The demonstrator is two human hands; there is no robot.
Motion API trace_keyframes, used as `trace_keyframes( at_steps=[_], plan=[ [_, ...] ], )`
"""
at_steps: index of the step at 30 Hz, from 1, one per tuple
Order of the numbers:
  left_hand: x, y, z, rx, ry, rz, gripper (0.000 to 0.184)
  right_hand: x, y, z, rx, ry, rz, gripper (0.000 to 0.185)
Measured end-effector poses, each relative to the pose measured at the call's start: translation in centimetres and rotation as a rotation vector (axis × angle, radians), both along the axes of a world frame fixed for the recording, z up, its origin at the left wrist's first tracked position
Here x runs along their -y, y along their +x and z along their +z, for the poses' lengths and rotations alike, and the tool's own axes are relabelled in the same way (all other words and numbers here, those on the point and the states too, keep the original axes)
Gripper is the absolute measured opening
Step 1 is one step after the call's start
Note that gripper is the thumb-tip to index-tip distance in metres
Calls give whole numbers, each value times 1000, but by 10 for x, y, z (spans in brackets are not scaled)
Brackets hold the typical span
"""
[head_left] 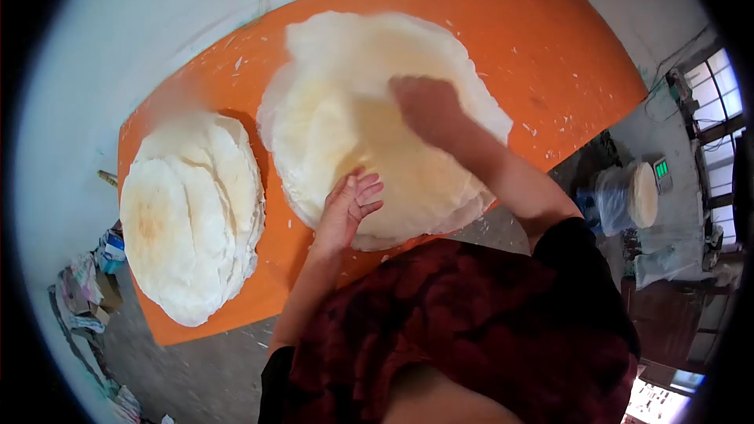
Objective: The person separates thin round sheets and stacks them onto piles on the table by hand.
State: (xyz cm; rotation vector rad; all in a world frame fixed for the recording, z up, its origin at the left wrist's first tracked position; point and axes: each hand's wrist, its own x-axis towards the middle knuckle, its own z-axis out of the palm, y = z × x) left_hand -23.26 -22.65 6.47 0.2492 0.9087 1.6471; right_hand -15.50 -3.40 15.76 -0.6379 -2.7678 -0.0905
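Observation:
A broad pile of thin, pale round flatbreads (400, 180) lies on the orange table, its top sheet uneven and ridged toward the left. Over the pile is my right hand (424, 106), smeared by motion, so I cannot see whether its fingers grip a sheet. My left hand (349, 204) is at the pile's near edge, palm turned to the right, fingers apart and a little bent. Nothing shows in that palm. To the left sits a second stack of folded flatbreads (188, 220), with brownish toasted patches on its front piece.
The orange tabletop (565, 55) carries scattered white crumbs and backs onto a pale wall. On the right are a plastic-wrapped stack of rounds (642, 195) and a device with a green display (662, 168). Boxes and bags (90, 286) lie at the lower left.

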Motion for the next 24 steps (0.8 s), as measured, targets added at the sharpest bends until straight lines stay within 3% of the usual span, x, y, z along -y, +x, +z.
trace_keyframes(
  at_steps=[3,4,8,12,15,17,20,22,24],
  plan=[
    [-18,8,-18,215,184,50,49,53,11,-32,164,-16,83,15],
    [-24,7,-13,343,149,18,44,65,16,-48,175,-110,106,17],
    [-35,3,-54,354,-137,198,31,81,41,-69,153,-547,155,25],
    [-48,-10,-53,262,-237,207,27,64,75,-65,-1,-620,69,32],
    [-56,-48,-7,20,-244,282,31,55,91,-71,-243,-563,92,32],
    [-51,-75,63,-73,-244,325,38,57,87,-62,-185,-539,49,30],
    [-11,-124,128,-189,-104,306,39,70,79,-56,-133,-612,3,30],
    [34,-157,156,-256,63,320,40,80,71,-60,-92,-604,21,30],
    [83,-181,175,-254,69,464,40,87,64,-70,-80,-573,70,31]
  ],
)
